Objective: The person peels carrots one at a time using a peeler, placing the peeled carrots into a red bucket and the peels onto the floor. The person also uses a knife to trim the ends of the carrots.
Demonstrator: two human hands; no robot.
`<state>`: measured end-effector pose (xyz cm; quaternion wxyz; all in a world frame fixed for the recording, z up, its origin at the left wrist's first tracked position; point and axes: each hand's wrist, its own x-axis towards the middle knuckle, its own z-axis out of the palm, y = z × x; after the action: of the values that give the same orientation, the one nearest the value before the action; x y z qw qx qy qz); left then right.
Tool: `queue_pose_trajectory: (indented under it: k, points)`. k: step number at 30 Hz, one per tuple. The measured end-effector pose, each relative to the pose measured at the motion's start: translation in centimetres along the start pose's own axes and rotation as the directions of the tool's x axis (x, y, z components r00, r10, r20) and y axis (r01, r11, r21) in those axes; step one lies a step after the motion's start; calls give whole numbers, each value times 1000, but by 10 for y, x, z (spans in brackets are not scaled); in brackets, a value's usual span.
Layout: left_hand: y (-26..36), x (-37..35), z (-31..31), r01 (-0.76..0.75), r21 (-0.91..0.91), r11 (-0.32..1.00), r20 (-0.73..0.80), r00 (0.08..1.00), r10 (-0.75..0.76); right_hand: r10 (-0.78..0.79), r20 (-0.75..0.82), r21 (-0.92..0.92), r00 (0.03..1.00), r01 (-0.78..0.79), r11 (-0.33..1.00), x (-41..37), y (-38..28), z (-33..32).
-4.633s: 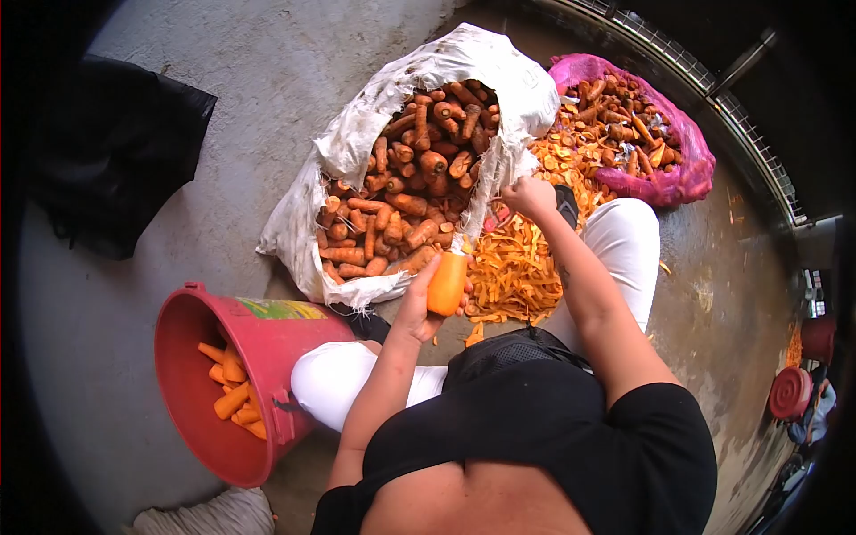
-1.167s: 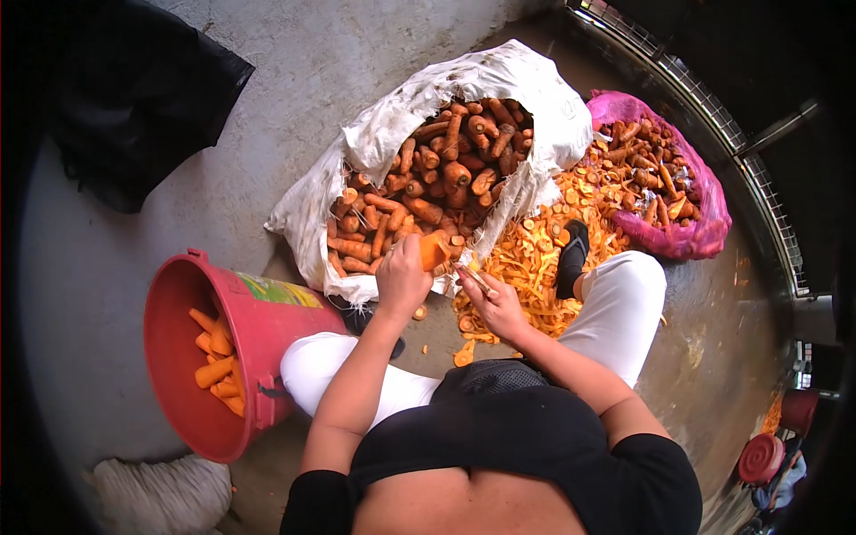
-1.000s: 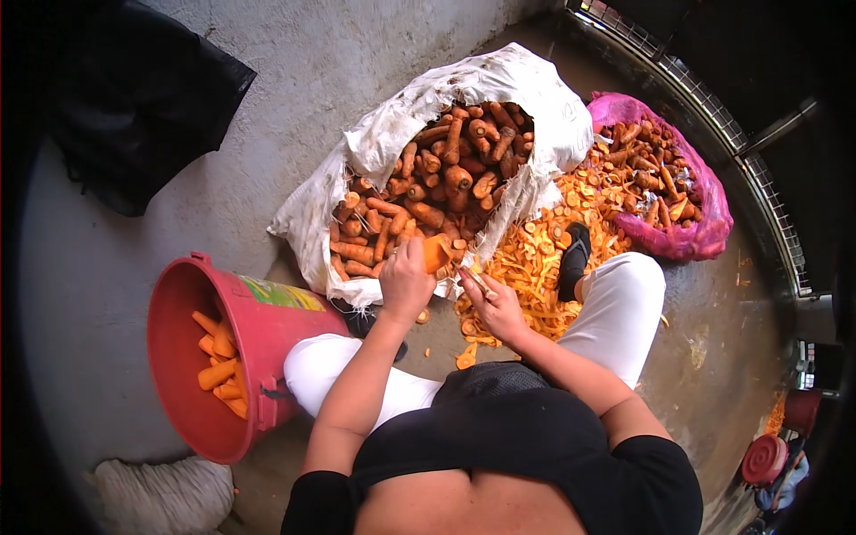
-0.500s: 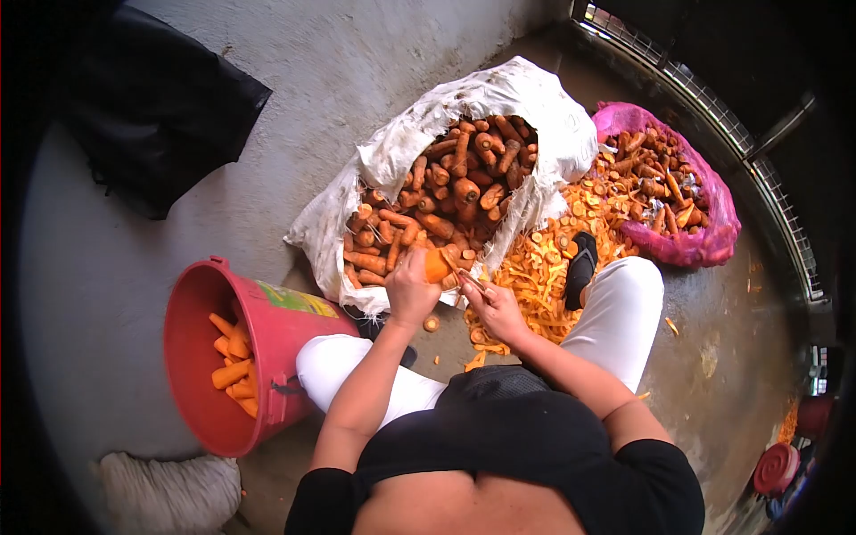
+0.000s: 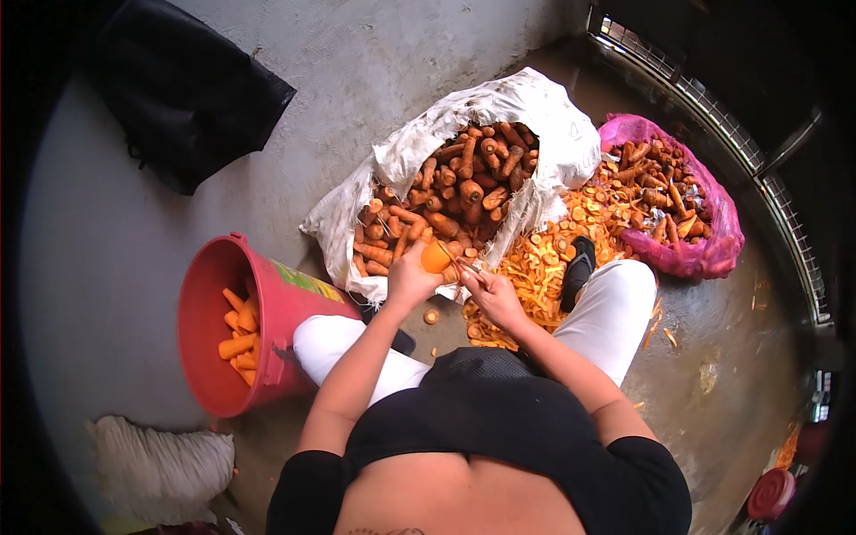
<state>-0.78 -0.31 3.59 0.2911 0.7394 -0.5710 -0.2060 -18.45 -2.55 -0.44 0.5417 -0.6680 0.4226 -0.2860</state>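
Note:
My left hand (image 5: 413, 278) is wrapped round a thick carrot (image 5: 435, 258), whose bright orange, peeled side faces up. Against the carrot's right side is a thin, reddish peeler (image 5: 466, 266), gripped by the closed fingers of my right hand (image 5: 496, 298); its blade is hard to make out. Just beyond both hands lies an open white sack (image 5: 546, 125) full of unpeeled carrots (image 5: 446, 192). A heap of orange peelings and cut ends (image 5: 535, 281) covers the floor beyond my right hand.
A red bucket (image 5: 201, 361) lies tilted at left, peeled carrots (image 5: 239, 337) inside. At right, a pink sack (image 5: 713, 254) holds carrot pieces. A black covering (image 5: 192, 98) is at upper left, a pale sack (image 5: 165, 464) at lower left. A black sandal (image 5: 578, 267) borders the peelings.
The carrot has turned in my left hand, showing more of its peeled side. My hands stay close together. The whole view has shifted slightly.

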Motion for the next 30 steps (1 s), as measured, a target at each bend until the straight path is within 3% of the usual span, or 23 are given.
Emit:
queue_pose_trajectory:
  k: [4,5,8,11,14,17,20,23,26,27,29,30]
  points:
    - [6,-6,6,-8,218,976,-20,1000,13,61,57,83,997,-66,994,-5,11,-8]
    - [6,-8,10,-89,252,964,-110,987,120,63,38,131,997,-68,989,-5,11,-7]
    - [6,-8,19,-171,266,949,-227,945,234,38,26,237,999,-43,971,-7,4,-11]
    - [27,-10,6,-5,207,978,-73,997,20,46,47,267,998,-57,962,-9,3,-16]
    - [20,-6,3,44,-51,998,63,997,-41,-9,6,311,1000,6,950,-7,8,-15]
    - [24,-5,-5,37,-116,993,159,987,-19,-55,34,155,998,49,987,-7,15,-21]
    - [51,-11,-11,2,267,964,74,997,-23,32,94,137,995,-45,990,-8,24,-23]
    - [39,-9,2,-146,290,946,-59,984,170,13,29,297,1000,-21,955,-15,8,-27]
    - [49,-12,-1,-105,212,972,-9,994,109,77,66,315,995,-94,944,-20,-4,-36]
    - [51,-10,1,-90,-25,996,97,991,92,-5,6,214,1000,3,977,-14,18,-31]
    - [52,-6,1,33,-460,887,316,940,129,-153,-121,42,981,159,986,-4,64,-20]
    - [55,-6,-5,197,-582,789,429,899,92,-77,-153,-16,985,76,997,-4,61,-31]
